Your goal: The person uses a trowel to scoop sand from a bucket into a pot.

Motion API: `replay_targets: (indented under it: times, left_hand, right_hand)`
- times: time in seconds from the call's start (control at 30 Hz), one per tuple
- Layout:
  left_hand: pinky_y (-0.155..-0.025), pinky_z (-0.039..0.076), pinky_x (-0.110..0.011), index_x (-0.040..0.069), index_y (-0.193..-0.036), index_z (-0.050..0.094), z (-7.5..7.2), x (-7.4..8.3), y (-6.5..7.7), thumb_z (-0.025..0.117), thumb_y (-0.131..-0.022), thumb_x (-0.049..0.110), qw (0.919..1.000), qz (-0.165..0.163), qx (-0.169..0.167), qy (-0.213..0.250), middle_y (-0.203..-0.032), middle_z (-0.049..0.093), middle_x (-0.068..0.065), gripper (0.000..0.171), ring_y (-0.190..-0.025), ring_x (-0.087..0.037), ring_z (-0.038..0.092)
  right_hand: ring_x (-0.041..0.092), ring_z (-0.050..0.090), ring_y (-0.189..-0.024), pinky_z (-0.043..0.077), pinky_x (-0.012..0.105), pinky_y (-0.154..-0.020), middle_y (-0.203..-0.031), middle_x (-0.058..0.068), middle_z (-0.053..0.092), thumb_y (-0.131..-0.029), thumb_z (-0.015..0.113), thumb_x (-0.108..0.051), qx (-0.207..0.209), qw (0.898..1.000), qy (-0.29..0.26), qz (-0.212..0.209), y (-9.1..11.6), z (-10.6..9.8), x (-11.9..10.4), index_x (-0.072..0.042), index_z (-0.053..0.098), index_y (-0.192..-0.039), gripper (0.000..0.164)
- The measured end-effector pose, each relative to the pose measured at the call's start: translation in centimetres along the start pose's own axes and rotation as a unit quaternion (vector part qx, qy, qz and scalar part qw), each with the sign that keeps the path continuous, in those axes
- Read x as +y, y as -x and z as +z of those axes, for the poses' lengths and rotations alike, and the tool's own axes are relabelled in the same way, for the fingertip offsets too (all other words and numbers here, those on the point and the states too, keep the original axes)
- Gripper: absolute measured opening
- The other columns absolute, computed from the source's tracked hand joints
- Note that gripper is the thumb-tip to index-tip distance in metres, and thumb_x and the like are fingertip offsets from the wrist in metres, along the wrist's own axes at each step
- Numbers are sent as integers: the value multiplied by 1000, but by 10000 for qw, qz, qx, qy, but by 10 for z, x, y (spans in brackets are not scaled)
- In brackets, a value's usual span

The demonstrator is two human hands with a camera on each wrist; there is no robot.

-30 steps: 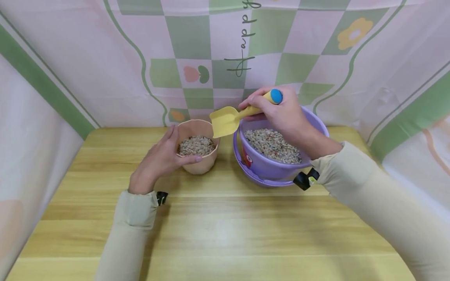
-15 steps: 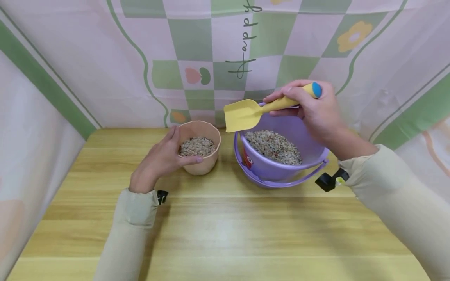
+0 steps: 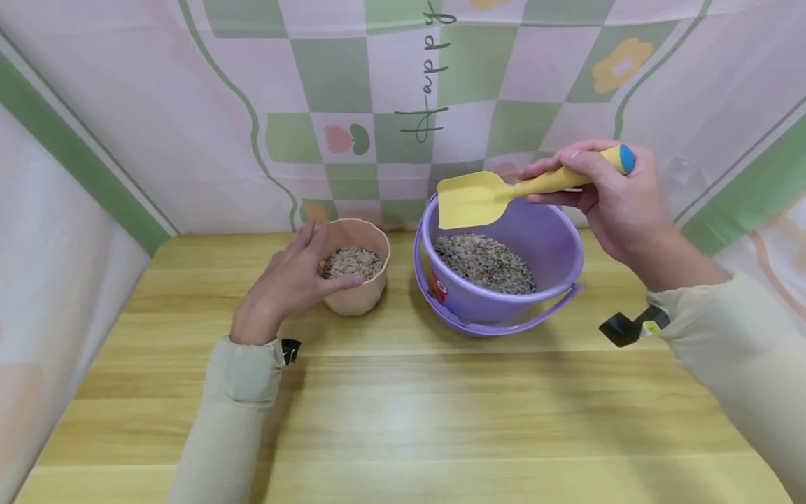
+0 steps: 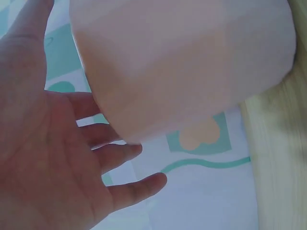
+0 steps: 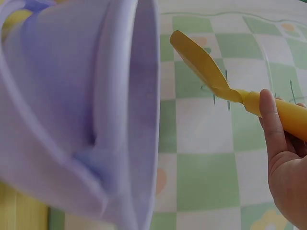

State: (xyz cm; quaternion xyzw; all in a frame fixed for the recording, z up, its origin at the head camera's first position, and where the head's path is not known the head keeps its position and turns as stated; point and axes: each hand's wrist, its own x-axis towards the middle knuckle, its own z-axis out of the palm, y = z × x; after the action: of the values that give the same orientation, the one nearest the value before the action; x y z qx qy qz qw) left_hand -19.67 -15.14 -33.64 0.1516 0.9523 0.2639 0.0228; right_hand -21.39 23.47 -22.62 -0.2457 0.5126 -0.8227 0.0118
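Observation:
My left hand [image 3: 286, 280] holds a peach flowerpot [image 3: 354, 297] from its left side, the thumb over the near rim and the fingers along the far side. Pale small gravel [image 3: 352, 262] lies in the pot. In the left wrist view the fingers [image 4: 115, 155] reach behind the pot's wall [image 4: 182, 62]. With my right hand [image 3: 623, 203] I grip the yellow handle of a toy shovel [image 3: 472, 199], blue at its end. Its bare blade hangs over the left part of a purple bucket [image 3: 504, 306]. Mixed gravel [image 3: 485, 262] covers the bucket's bottom.
Pot and bucket stand side by side on a wooden table [image 3: 390, 413], a small gap between them. The bucket's handle [image 3: 522, 327] is folded down at the front. Close behind hangs a checked green and white cloth [image 3: 334, 77].
My right hand has carried the shovel rightward, from beside the pot's rim to over the bucket. The left hand and the pot stay where they were.

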Motion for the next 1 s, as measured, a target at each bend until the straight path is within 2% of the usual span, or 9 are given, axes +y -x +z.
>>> replay_targets:
  times: [0.07, 0.13, 0.23, 0.3, 0.37, 0.47, 0.63, 0.77, 1.0]
  left_hand:
    - [-96, 43, -59, 21, -154, 34, 1, 4, -1, 65, -84, 68, 9996, 187, 188, 18, -151, 31, -13, 90, -122, -38, 47]
    - [-93, 44, -57, 26, -151, 39, 2, 8, -3, 64, -84, 69, 9987, 357, 363, 1, -145, 34, -11, 83, -114, -36, 50]
    - [-102, 37, -60, 28, -151, 39, 4, 15, -6, 62, -84, 72, 9980, 445, 456, 4, -154, 30, -14, 84, -127, -42, 45]
    - [-110, 26, -63, 27, -156, 32, 5, 20, -7, 58, -84, 75, 9980, 437, 449, -72, -163, 18, -14, 91, -141, -43, 32]
    - [-114, 18, -63, 27, -159, 27, 6, 25, -9, 56, -84, 76, 9981, 430, 433, -130, -165, 12, -13, 94, -148, -39, 21]
    - [-116, 13, -61, 25, -160, 23, 7, 33, -13, 53, -86, 77, 9973, 531, 468, -219, -165, 13, -12, 96, -151, -30, 16]
    - [-114, 21, -62, 22, -159, 26, 10, 47, -20, 52, -89, 73, 9934, 861, 583, -480, -163, 23, -13, 91, -149, -29, 22]
    - [-114, 25, -58, 18, -159, 28, 13, 60, -25, 48, -90, 74, 9913, 974, 508, -720, -163, 23, -14, 91, -148, -30, 24]
    - [-118, 15, -57, 19, -160, 24, 19, 78, -30, 43, -91, 76, 9921, 1153, 186, -461, -165, 16, -11, 91, -151, -30, 14]
  right_hand:
    - [42, 71, -89, 56, 50, -72, -85, 32, 69, -97, 47, 14, 61, 10000, 53, -17, 3, -5, -2, 23, 62, -88, 20]
    - [42, 71, -89, 56, 50, -72, -85, 31, 70, -97, 47, 14, 100, 9999, 56, -17, 6, -11, -3, 22, 62, -88, 20]
    - [42, 71, -89, 55, 50, -72, -85, 31, 70, -98, 45, 14, 123, 9999, 45, 4, 10, -18, -4, 22, 62, -88, 21]
    - [43, 71, -89, 55, 50, -72, -86, 31, 70, -98, 43, 15, 112, 9999, -14, 42, 13, -23, -5, 23, 62, -89, 22]
    - [44, 71, -90, 55, 51, -72, -87, 33, 69, -98, 43, 16, 118, 9999, -18, 80, 16, -27, -6, 25, 62, -90, 22]
    - [45, 71, -90, 54, 51, -72, -90, 35, 69, -98, 45, 16, 145, 9998, 60, 109, 19, -32, -7, 28, 61, -92, 20]
    - [40, 72, -89, 56, 46, -72, -89, 32, 70, -97, 54, 11, 335, 9967, 736, 117, 24, -40, -5, 28, 60, -95, 18]
    - [36, 72, -85, 57, 44, -71, -87, 29, 71, -96, 57, 9, 481, 9919, 1155, 196, 27, -47, -2, 27, 60, -93, 19]
    - [33, 72, -82, 56, 44, -72, -87, 26, 70, -95, 64, 2, 561, 9795, 1872, 480, 28, -52, -2, 25, 60, -95, 24]
